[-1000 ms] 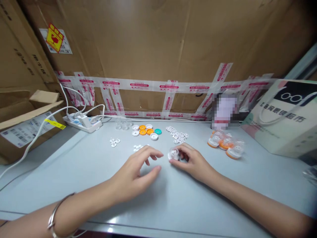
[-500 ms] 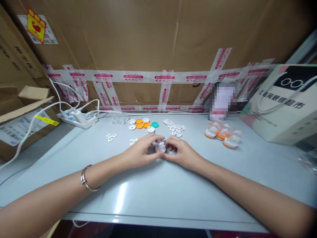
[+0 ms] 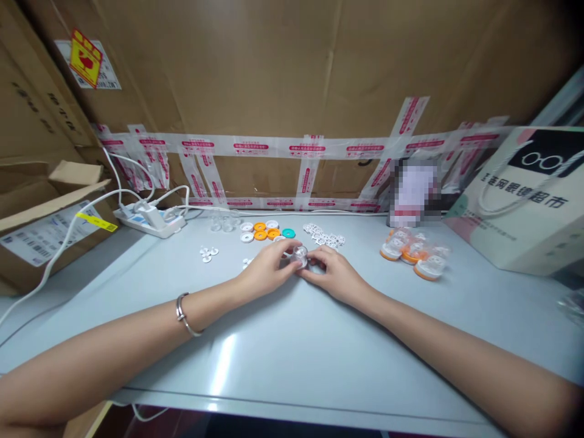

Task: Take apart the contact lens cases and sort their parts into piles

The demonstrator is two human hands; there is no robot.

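My left hand (image 3: 269, 267) grips a small clear plastic cup (image 3: 300, 257) between thumb and fingers, with white parts showing inside it. On the cup's right side, my right hand (image 3: 335, 271) has its fingers curled and close together at the rim; whether they pinch a small part is hidden. Behind the hands lie orange rings (image 3: 260, 235), white rings and a teal ring (image 3: 288, 233). White openwork pieces (image 3: 325, 236) form a loose pile just beyond my right hand. Small white discs (image 3: 207, 254) rest to the left.
Clear cups (image 3: 223, 224) stand at the back left, near a white power strip (image 3: 157, 224). Several domed pieces with orange and white bases (image 3: 413, 249) are at the right. An open carton (image 3: 50, 225) is far left, a paper bag (image 3: 520, 201) far right.
The view has shifted slightly. My left hand has turned a little around the cup, and the cup sits slightly higher in view. My right hand's fingers remain close at its right side.
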